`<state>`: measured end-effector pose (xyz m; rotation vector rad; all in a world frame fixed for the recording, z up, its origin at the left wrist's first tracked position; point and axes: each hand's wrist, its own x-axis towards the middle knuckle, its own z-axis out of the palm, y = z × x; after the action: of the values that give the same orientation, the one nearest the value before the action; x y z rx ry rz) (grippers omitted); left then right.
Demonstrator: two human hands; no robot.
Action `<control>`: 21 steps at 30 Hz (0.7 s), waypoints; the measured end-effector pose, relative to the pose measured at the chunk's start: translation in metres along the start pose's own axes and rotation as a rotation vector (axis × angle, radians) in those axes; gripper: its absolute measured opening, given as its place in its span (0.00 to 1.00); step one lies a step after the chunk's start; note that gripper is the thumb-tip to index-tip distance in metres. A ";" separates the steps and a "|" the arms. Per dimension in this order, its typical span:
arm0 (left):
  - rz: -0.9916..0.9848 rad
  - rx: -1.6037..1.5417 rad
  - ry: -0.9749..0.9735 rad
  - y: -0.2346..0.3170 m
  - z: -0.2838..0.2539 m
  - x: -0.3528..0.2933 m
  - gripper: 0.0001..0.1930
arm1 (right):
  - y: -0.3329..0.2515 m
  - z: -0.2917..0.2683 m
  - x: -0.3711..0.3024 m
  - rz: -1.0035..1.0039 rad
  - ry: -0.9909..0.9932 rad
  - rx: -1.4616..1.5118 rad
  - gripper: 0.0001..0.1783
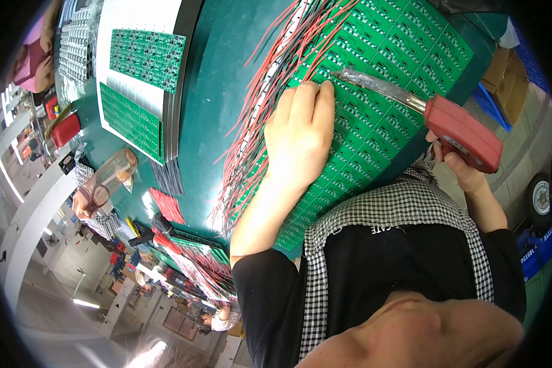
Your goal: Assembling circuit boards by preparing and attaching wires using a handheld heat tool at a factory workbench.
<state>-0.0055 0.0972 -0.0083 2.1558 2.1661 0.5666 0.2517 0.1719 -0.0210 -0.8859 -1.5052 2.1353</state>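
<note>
My right hand (pixel 463 168) is wrapped round the handle of a red soldering gun (pixel 463 132). Its long metal tip points left, over a large green panel of circuit boards (pixel 374 116), close to the fingers of my left hand (pixel 300 132). That hand rests palm down at the panel's left side, fingers bent and held together beside the loose red wires (pixel 270 92). Whatever the fingertips pinch is hidden beneath them. Red and black wires lie in a long row along the panel's edge, some reaching over the boards.
Smaller green board panels (pixel 147 58) lie on a white stack to the left. Bundles of black wires (pixel 167 176) and red wires (pixel 165 205) lie on the green table (pixel 211 80), near a clear plastic bottle (pixel 107 181). A cardboard box (pixel 506 83) stands at right.
</note>
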 end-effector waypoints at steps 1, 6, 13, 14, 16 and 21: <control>0.045 0.033 0.011 -0.001 0.001 0.000 0.15 | 0.000 -0.001 -0.001 0.023 -0.014 0.028 0.26; 0.037 0.041 0.002 -0.002 0.003 0.001 0.14 | -0.007 0.007 0.008 0.022 0.089 0.062 0.32; 0.047 0.055 -0.002 -0.001 0.002 0.002 0.14 | -0.009 -0.007 0.010 -0.080 0.014 -0.363 0.36; 0.048 0.056 -0.003 0.001 0.001 0.003 0.14 | -0.006 -0.008 0.009 -0.081 0.014 -0.362 0.36; -0.061 0.002 -0.053 0.006 -0.002 0.003 0.12 | 0.002 -0.008 0.006 -0.102 0.049 -0.405 0.37; -0.061 0.006 -0.065 0.006 -0.003 0.002 0.12 | -0.002 -0.004 0.004 -0.001 0.083 -0.043 0.39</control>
<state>-0.0009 0.0985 -0.0032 2.0722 2.1943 0.4802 0.2511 0.1783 -0.0210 -0.9762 -1.5143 2.0465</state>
